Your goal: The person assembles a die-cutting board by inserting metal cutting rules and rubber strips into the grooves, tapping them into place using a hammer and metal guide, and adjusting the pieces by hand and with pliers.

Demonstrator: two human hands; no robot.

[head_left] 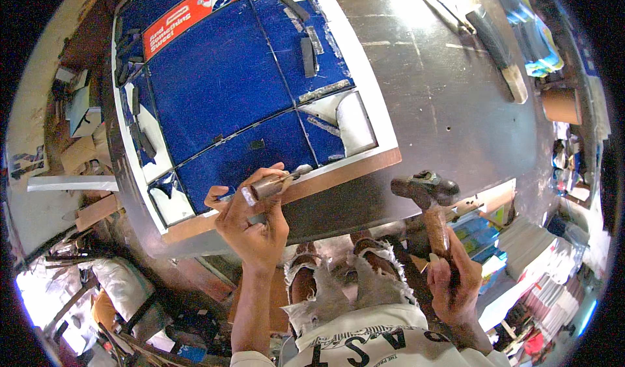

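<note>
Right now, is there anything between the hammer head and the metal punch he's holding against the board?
Nothing visible. The hammer, gripped in the right hand, is raised off to the right; only bare metal tabletop lies between its head and the punch that the left hand holds at the blue board's edge.

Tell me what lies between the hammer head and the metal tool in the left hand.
In the head view, only bare grey tabletop separates the hammer head from the metal tool in the left hand.

My left hand (pixel 255 227) is reaching forward with its fingers curled tight in a grip, forearm coming straight up from below. My right hand (pixel 454 282) sits lower and off to the side, fist closed, wrist cocked back.
</note>
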